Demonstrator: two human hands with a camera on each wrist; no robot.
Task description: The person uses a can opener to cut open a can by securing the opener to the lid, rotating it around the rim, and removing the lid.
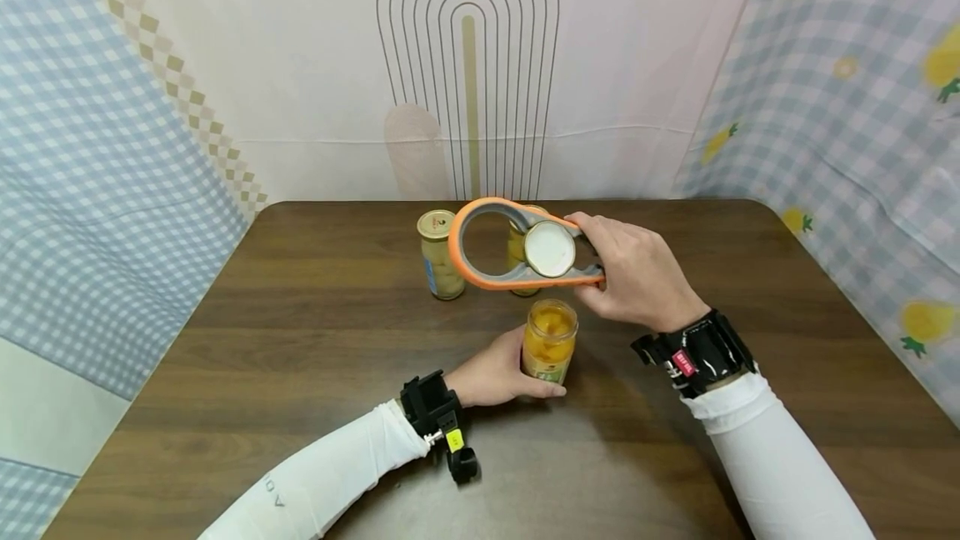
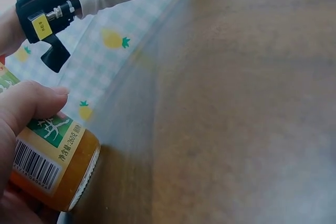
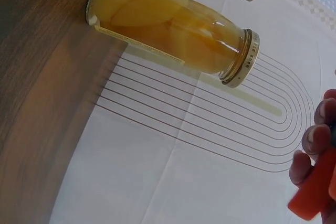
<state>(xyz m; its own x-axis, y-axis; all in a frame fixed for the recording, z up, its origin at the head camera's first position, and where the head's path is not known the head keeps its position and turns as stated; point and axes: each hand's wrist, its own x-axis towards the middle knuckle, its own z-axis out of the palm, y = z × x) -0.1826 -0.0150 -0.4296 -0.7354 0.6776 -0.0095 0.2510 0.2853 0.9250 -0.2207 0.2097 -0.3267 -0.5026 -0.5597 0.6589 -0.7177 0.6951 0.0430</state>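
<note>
An open glass jar of yellow fruit [image 1: 550, 340] stands on the brown table [image 1: 300, 373] near the middle. My left hand [image 1: 498, 375] grips its lower body; the left wrist view shows its label and barcode [image 2: 50, 156] under my fingers. My right hand [image 1: 637, 273] holds an orange and grey jar opener [image 1: 495, 247] in the air above and behind the jar, with a white lid [image 1: 550, 249] caught in its smaller ring. In the right wrist view only my fingertips [image 3: 317, 135] and an orange end of the opener [image 3: 314, 192] show.
Two more lidded jars stand at the back: one [image 1: 441, 255] left of the opener, one [image 1: 519, 250] partly hidden behind it, also in the right wrist view [image 3: 168, 30]. Patterned cloth walls [image 1: 847, 107] surround the table.
</note>
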